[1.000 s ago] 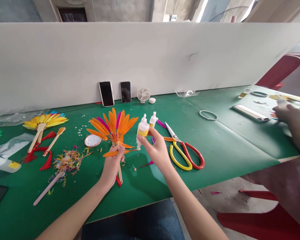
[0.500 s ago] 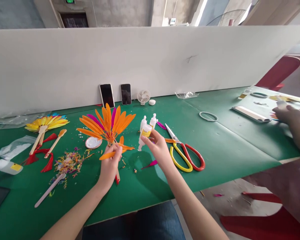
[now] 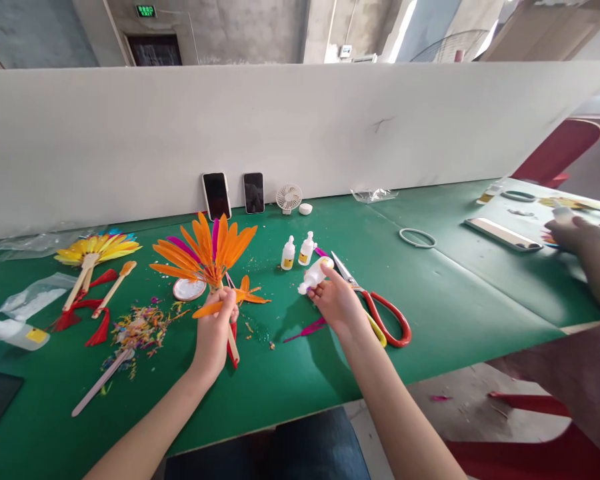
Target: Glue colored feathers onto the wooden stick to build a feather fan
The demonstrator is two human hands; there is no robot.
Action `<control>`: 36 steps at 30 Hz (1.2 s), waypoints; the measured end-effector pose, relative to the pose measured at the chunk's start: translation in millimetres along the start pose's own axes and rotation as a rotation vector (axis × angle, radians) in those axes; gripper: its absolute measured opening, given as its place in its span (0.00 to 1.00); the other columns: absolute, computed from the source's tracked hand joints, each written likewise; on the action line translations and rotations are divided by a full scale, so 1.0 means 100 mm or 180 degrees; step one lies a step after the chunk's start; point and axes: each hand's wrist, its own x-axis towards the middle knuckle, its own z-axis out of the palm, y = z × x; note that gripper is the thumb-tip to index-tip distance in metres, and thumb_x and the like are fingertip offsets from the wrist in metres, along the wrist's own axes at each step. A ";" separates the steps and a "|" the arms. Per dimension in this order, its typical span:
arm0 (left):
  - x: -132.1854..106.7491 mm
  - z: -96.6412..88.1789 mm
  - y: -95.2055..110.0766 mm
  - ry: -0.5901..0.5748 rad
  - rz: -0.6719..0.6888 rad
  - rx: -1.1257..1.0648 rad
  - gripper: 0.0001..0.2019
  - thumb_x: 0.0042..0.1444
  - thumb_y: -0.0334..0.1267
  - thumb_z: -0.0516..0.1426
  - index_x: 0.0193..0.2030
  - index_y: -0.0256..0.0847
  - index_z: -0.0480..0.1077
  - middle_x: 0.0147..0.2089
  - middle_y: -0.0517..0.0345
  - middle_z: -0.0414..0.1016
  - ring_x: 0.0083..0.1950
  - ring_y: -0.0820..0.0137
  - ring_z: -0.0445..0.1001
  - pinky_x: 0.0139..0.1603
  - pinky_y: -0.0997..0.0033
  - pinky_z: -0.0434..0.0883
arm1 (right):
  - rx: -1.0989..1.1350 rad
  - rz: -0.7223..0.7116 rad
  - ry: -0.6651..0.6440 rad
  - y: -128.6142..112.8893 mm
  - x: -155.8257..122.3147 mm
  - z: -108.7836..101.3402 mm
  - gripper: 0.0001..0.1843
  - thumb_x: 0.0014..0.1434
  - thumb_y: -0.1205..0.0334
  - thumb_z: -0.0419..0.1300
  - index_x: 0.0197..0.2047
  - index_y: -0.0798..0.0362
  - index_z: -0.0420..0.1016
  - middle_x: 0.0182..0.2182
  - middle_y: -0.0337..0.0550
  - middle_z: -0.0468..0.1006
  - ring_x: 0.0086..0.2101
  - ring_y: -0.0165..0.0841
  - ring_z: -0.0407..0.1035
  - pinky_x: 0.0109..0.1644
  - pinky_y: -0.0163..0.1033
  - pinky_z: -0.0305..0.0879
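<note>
My left hand (image 3: 214,333) is closed round the wooden handle of a feather fan (image 3: 210,250), orange with a few magenta feathers. A loose orange feather (image 3: 207,309) is also pinched under its thumb. In my right hand (image 3: 337,297) is a small white glue bottle (image 3: 316,275), tilted with its nozzle end down to the left, above the table. Two similar bottles, one a small glue bottle (image 3: 288,255), stand upright just behind it. Scissors (image 3: 380,313) with red and yellow handles lie beside my right wrist, partly hidden by it. A magenta feather (image 3: 307,329) lies below that hand.
On the left lie a yellow feather fan (image 3: 95,252), red tassels (image 3: 99,328), feather scraps (image 3: 143,327), a stick (image 3: 100,383) and a larger bottle (image 3: 17,335). Phones (image 3: 216,195) and a small fan (image 3: 289,199) stand against the white partition (image 3: 300,127). A co-worker's hand (image 3: 580,237) is at right.
My right hand has moved right with the glue bottle, away from the two standing bottles, and the bottle has tipped more sideways. The feather fan in my left hand has shifted slightly left.
</note>
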 end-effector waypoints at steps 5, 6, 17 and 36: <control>0.06 -0.06 0.06 0.0079 -0.0036 0.0037 0.18 0.47 0.51 0.59 0.19 0.41 0.60 0.20 0.64 0.57 0.24 0.76 0.58 0.29 0.72 0.60 | -0.0801 -0.0126 -0.0582 -0.08 0.01 -0.15 0.24 0.43 0.52 0.65 0.44 0.46 0.65 0.19 0.30 0.71 0.18 0.25 0.63 0.22 0.31 0.60; 0.08 -0.08 0.07 0.0112 -0.0040 0.0043 0.18 0.47 0.51 0.59 0.20 0.41 0.60 0.20 0.64 0.58 0.24 0.76 0.58 0.29 0.72 0.60 | -0.0898 -0.0028 -0.0760 -0.08 0.02 -0.17 0.23 0.43 0.52 0.66 0.42 0.47 0.66 0.19 0.30 0.71 0.18 0.25 0.63 0.22 0.30 0.60; 0.13 -0.14 0.12 0.0099 0.0074 0.0128 0.16 0.45 0.48 0.61 0.19 0.41 0.61 0.22 0.62 0.61 0.27 0.73 0.62 0.31 0.71 0.61 | 0.0378 0.1038 -0.0897 0.02 -0.02 -0.10 0.03 0.53 0.64 0.58 0.34 0.49 0.70 0.23 0.36 0.74 0.19 0.23 0.67 0.21 0.27 0.67; 0.01 -0.02 0.16 -0.0138 -0.0180 0.0399 0.19 0.44 0.49 0.59 0.15 0.41 0.57 0.22 0.63 0.57 0.27 0.74 0.59 0.32 0.72 0.59 | -0.3835 -0.0914 -0.0963 0.18 0.04 -0.15 0.13 0.49 0.49 0.56 0.30 0.50 0.64 0.13 0.30 0.62 0.16 0.28 0.57 0.21 0.33 0.48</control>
